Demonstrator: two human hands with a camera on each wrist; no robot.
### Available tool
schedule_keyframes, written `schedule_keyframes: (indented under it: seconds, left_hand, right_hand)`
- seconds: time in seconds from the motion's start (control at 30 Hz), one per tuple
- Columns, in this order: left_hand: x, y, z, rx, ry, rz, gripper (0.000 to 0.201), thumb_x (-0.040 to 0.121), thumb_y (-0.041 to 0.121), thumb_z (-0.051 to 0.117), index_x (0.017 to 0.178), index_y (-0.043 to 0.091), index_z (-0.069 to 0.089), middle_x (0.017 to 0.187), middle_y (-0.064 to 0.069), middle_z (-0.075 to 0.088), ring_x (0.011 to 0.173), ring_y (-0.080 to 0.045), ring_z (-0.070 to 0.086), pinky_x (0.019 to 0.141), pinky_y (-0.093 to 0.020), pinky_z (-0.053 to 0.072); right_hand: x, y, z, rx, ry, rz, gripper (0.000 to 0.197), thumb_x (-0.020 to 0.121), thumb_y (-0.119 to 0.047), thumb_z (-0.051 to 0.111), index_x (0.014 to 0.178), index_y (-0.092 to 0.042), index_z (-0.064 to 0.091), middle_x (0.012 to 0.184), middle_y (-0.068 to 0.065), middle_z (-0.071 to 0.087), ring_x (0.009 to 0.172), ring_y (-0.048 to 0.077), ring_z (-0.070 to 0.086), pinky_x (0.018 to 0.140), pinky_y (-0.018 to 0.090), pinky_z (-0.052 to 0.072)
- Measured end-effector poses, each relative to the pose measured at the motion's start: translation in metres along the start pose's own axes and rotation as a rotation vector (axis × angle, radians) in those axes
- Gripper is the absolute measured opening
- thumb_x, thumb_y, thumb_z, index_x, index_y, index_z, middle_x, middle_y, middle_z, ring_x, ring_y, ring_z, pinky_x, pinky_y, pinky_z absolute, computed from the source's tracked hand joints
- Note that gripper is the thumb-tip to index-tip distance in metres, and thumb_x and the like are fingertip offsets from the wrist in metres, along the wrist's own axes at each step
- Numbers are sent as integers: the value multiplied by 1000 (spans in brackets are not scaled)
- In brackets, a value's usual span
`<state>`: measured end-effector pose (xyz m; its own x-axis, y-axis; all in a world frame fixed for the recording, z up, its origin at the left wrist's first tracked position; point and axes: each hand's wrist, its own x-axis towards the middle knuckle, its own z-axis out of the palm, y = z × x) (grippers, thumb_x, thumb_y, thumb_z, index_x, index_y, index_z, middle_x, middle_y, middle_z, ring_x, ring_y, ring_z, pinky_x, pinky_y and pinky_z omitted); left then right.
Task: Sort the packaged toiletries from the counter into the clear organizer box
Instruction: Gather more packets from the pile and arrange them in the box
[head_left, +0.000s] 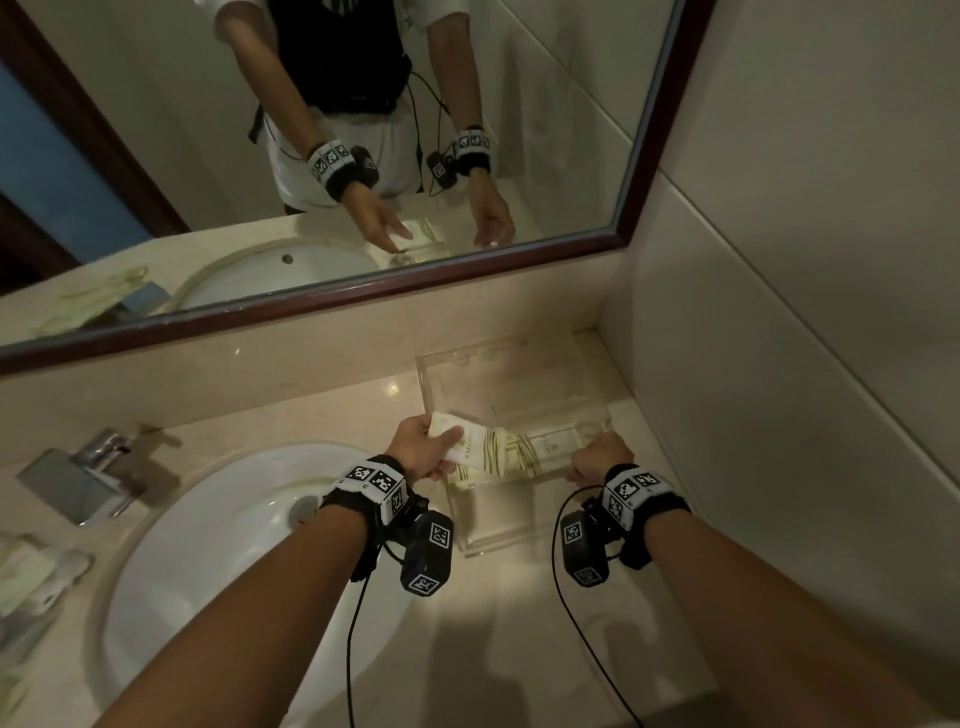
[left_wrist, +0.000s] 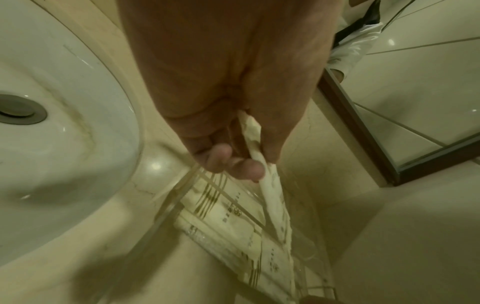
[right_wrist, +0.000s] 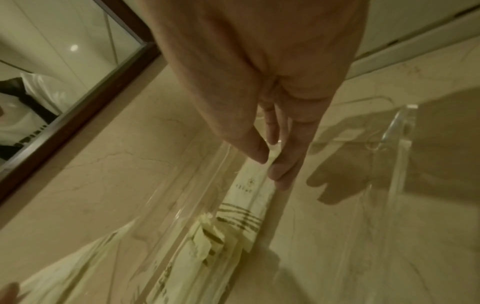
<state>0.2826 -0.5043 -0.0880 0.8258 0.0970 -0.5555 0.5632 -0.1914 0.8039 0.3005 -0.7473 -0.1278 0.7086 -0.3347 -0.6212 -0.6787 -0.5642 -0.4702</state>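
The clear organizer box (head_left: 431, 384) stands on the counter in the back right corner, right of the sink. Several cream packets with gold stripes (head_left: 519, 454) lie across its middle compartment (right_wrist: 244, 205). My left hand (head_left: 423, 449) is at the box's left edge. In the left wrist view its thumb and fingers (left_wrist: 233, 162) pinch one end of a cream packet (left_wrist: 270, 197), which slants down over the others (left_wrist: 221, 207). My right hand (head_left: 592, 457) is at the right end of the packets. There its fingers (right_wrist: 280, 162) reach straight down onto a packet and hold nothing.
A white sink (head_left: 218, 519) with a chrome faucet (head_left: 88, 478) fills the counter's left. More cream packets (head_left: 26, 571) lie at the far left edge. A framed mirror (head_left: 644, 182) hangs behind, and a tiled wall (head_left: 779, 364) closes the right side beside the box.
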Motion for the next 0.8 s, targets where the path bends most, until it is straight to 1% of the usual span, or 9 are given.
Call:
schedule_keyframes:
  seconds: [0.13,0.27,0.33,0.4,0.5,0.6,0.67,0.77,0.8]
  left_hand:
    - [-6,-1,16,-118,-66,-48,18,91,6,59,107,-1,55,76,-18,65,32,-14,52,29,-15,33]
    - [-11,-2,36,-171,-138,-90,22,91,2,58,112,-6,55,86,-21,67,46,-16,64,30,-16,40]
    - [-12,-4,46,-196,-166,-125,27,90,3,60,113,-11,57,101,-25,67,65,-21,69,37,-15,46]
    - [-10,-10,57,-196,-193,-159,31,86,4,65,112,-13,60,112,-28,66,72,-22,70,49,-19,54]
    - [-3,-19,73,-203,-198,-249,47,76,10,77,115,-9,58,106,-23,70,87,-29,72,81,-36,59]
    - [12,-34,87,-222,-215,-294,89,61,24,89,123,-18,42,100,-20,71,81,-27,73,77,-37,61]
    - [8,-28,99,-268,-188,-342,63,78,11,76,117,-21,38,96,-26,70,73,-29,74,67,-32,61]
    - [10,-28,110,-160,-198,-356,40,80,23,75,100,-11,63,95,-19,73,91,-29,71,90,-37,56]
    - [12,-30,112,-194,-204,-366,33,79,20,75,92,-9,65,94,-19,74,95,-30,70,95,-41,53]
  right_hand:
    - [-5,-1,-8,48,-9,-18,24,76,-5,64,96,6,70,92,17,75,86,27,71,73,29,58]
    - [-7,-2,-22,125,33,-69,18,73,-7,60,86,0,70,91,19,74,85,31,72,76,38,61]
    - [-12,-5,-31,152,45,-96,5,76,-6,61,74,-4,65,87,20,74,84,32,72,77,41,61]
    - [-13,-7,-39,189,64,-105,11,77,-3,61,67,-7,61,84,21,74,82,32,73,78,44,61]
    - [-15,-8,-49,220,84,-119,5,77,-3,62,74,-6,65,74,16,73,74,28,73,77,44,61]
    - [-16,-6,-55,242,94,-126,8,79,-6,63,84,-12,62,76,11,72,69,22,71,79,41,61]
    - [-17,-4,-57,237,96,-133,10,80,-7,65,86,-13,59,77,11,72,68,21,69,80,40,61]
    - [-16,1,-60,223,107,-133,10,83,-11,66,83,-15,56,77,11,73,68,20,69,79,40,61]
    - [-15,2,-61,220,110,-133,10,84,-14,66,84,-15,57,78,12,73,67,19,69,78,39,61]
